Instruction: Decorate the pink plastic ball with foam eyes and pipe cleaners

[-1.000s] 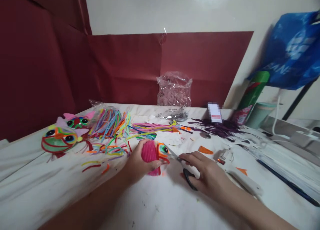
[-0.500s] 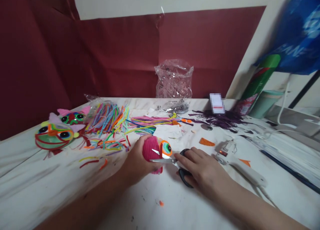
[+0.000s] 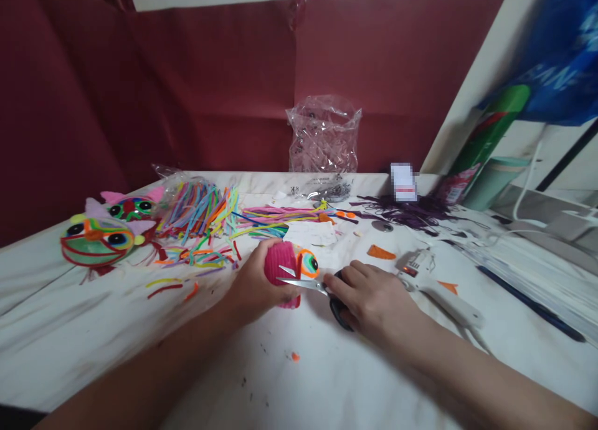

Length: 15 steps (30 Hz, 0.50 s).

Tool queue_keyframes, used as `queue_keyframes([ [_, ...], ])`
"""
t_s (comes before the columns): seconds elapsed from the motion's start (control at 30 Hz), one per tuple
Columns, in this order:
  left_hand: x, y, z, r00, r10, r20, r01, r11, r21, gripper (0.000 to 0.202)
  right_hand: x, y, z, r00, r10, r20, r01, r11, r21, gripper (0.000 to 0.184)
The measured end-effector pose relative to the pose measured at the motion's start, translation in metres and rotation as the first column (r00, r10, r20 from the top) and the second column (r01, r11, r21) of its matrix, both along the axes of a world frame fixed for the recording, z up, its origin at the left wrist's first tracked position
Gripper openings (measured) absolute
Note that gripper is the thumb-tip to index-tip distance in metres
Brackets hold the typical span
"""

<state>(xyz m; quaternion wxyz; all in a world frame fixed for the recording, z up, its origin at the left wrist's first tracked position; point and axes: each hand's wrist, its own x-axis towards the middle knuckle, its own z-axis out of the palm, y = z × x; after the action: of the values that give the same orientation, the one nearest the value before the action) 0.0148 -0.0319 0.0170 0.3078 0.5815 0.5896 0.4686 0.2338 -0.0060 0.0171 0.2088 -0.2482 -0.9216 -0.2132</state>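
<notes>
My left hand (image 3: 256, 281) is wrapped round a pink pipe-cleaner craft figure (image 3: 280, 260) with a big orange-rimmed eye (image 3: 309, 264). In my right hand (image 3: 371, 296) is a pair of scissors (image 3: 309, 285) with black handles. The scissor blades are slightly apart and lie across the near side of the pink figure, just below the eye; whether anything is between them I cannot tell. My left fingers behind the figure are hidden.
Two finished-looking mask-like crafts (image 3: 96, 242) stand at the left beside bundled pipe cleaners (image 3: 194, 209) and loose cut pieces (image 3: 200, 255). To the right lie a hot glue gun (image 3: 448, 299), an orange felt piece (image 3: 381, 252) and purple strips (image 3: 411, 212). A clear plastic bag (image 3: 323, 143) stands behind.
The scissor blades have closed a little at the pink figure. Both hands keep their hold. The whole scene sits slightly higher in the view.
</notes>
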Motion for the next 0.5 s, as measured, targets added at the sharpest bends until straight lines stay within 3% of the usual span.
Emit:
queue_keyframes([
  [0.2, 0.0028, 0.0004, 0.005, 1.0, -0.021, 0.005, 0.021, 0.999, -0.034, 0.075, 0.0012, 0.0024, -0.002, 1.0, 0.019, -0.007, -0.019, 1.0, 0.022, 0.028],
  [0.5, -0.0002, 0.003, -0.0003, 0.996, -0.044, 0.073, 0.044, 0.999, 0.006, 0.076, -0.0002, 0.01, -0.0089, 0.995, -0.019, -0.094, 0.007, 0.993, -0.118, 0.04],
])
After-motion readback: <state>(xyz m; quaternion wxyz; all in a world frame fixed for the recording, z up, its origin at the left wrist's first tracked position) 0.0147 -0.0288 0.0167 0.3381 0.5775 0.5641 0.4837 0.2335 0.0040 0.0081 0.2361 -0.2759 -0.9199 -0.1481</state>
